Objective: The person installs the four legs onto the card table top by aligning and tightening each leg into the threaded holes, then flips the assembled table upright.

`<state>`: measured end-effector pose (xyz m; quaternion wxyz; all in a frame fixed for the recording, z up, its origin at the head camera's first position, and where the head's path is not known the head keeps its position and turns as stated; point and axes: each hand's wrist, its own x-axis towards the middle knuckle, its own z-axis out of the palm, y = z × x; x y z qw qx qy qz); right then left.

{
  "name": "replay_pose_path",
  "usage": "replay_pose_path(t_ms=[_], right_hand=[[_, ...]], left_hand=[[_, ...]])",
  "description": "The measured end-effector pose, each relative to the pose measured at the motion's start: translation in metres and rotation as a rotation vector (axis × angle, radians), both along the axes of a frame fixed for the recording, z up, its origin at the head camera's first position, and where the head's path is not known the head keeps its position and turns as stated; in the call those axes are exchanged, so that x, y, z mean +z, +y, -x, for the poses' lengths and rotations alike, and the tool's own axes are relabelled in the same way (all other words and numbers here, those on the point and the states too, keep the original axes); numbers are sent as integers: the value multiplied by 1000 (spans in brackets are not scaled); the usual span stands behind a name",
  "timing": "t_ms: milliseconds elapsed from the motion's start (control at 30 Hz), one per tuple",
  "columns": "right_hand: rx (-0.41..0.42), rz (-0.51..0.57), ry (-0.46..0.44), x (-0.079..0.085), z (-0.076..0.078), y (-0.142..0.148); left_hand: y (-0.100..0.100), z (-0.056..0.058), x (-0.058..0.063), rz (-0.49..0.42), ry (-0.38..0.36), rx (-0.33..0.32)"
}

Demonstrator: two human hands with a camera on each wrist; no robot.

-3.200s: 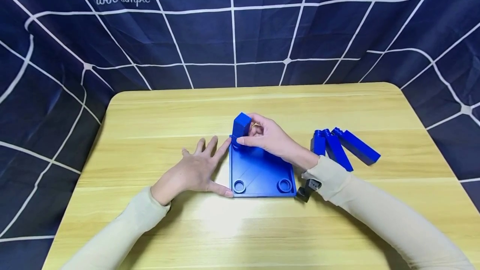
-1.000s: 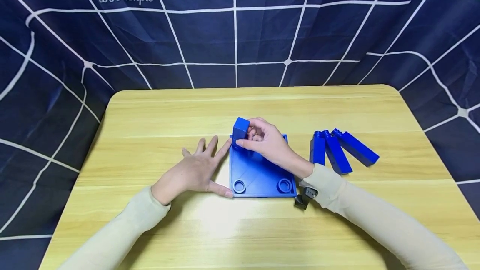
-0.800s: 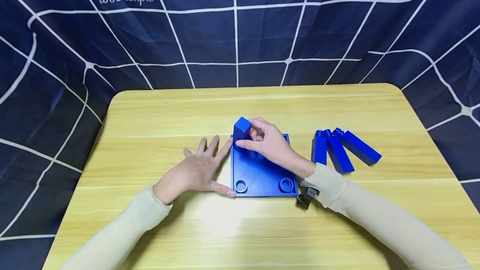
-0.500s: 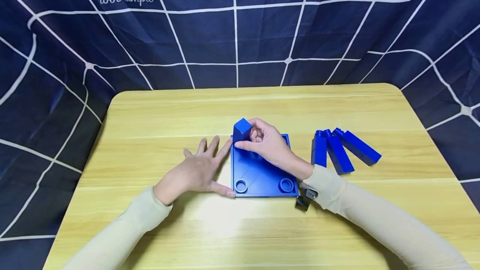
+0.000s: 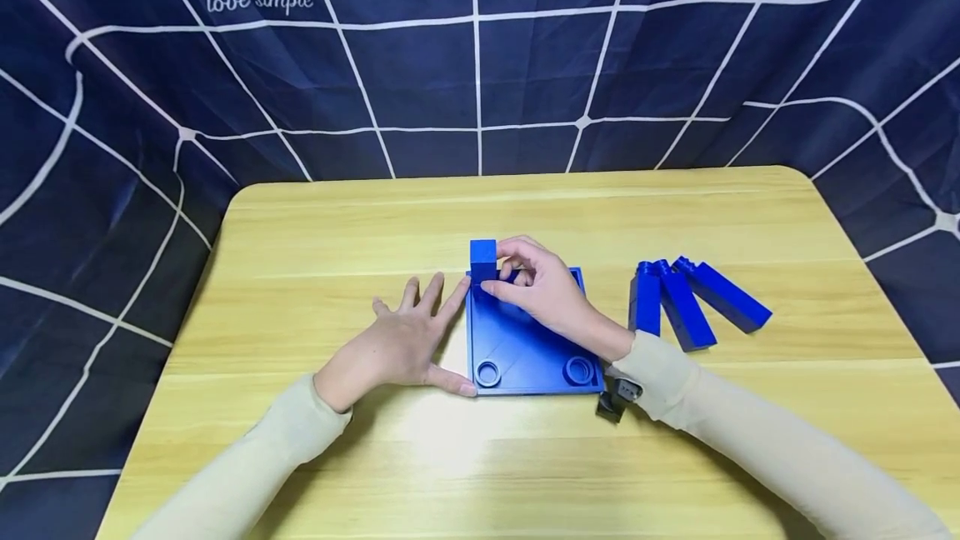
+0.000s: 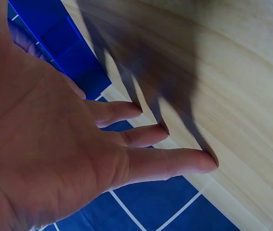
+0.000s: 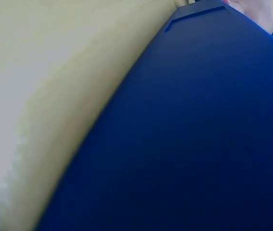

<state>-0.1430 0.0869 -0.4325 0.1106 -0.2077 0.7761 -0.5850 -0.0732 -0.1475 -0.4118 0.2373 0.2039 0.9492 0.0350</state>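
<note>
A blue square panel (image 5: 525,344) lies on the table with its rimmed side up, and two round sockets show at its near corners. My right hand (image 5: 543,286) pinches a blue square post (image 5: 483,255) between thumb and fingers, upright at the panel's far left corner; the post's foot is hidden. My left hand (image 5: 393,348) is spread flat on the left, its index fingertip and thumb against the panel's left edge. In the left wrist view the straight fingers (image 6: 170,163) reach over the wood. Blue surface fills most of the right wrist view.
Three more blue posts, a left one (image 5: 645,298), a middle one (image 5: 686,307) and a right one (image 5: 727,297), lie right of the panel. A black wrist camera (image 5: 611,407) hangs under the right cuff. A dark blue gridded cloth (image 5: 420,65) stands behind the wooden table (image 5: 360,223).
The post has turned in my right hand, from cornerwise half a second ago to square with the panel. It stands slightly lower than 3.2 seconds ago. My left hand stays at the panel's edge.
</note>
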Motion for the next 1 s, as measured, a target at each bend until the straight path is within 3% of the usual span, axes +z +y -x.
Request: replay_pose_path(t_ms=[200, 533, 1000], right_hand=[[-12, 5, -65, 2, -3, 5], [48, -2, 29, 3, 2, 5], [80, -26, 16, 3, 4, 3]], left_hand=[[2, 2, 1, -21, -7, -5], [1, 0, 1, -7, -21, 13], [-1, -1, 3, -20, -10, 9]])
